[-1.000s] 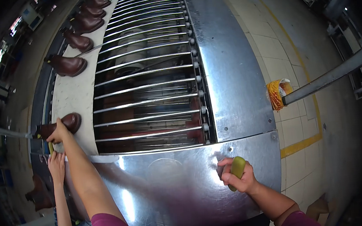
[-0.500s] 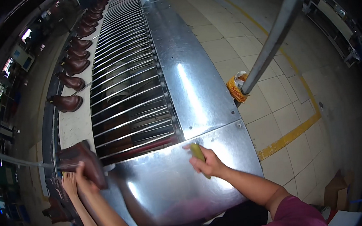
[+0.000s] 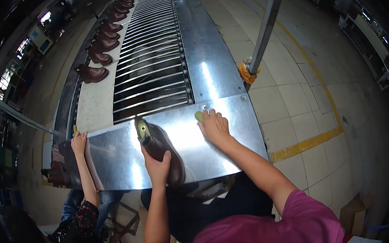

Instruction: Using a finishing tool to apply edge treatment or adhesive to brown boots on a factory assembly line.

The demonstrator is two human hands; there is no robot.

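— Brown leather: was the boot (image 3: 159, 149) held?

— Yes. The left hand (image 3: 157, 165) gripped it at the plate's (image 3: 114, 159) near edge, the boot lying lengthwise on the steel, probably pinned so it would not slide.

— And the right hand (image 3: 213, 126)?

— Pressed flat on a green pad (image 3: 199, 117) near the plate's far edge, fingers spread. A co-worker's hand (image 3: 79, 143) rested at the left edge.

— Anything holding things?

— Only the conveyor (image 3: 151, 64) beyond, with more boots (image 3: 99, 58) standing in a row along its left side.
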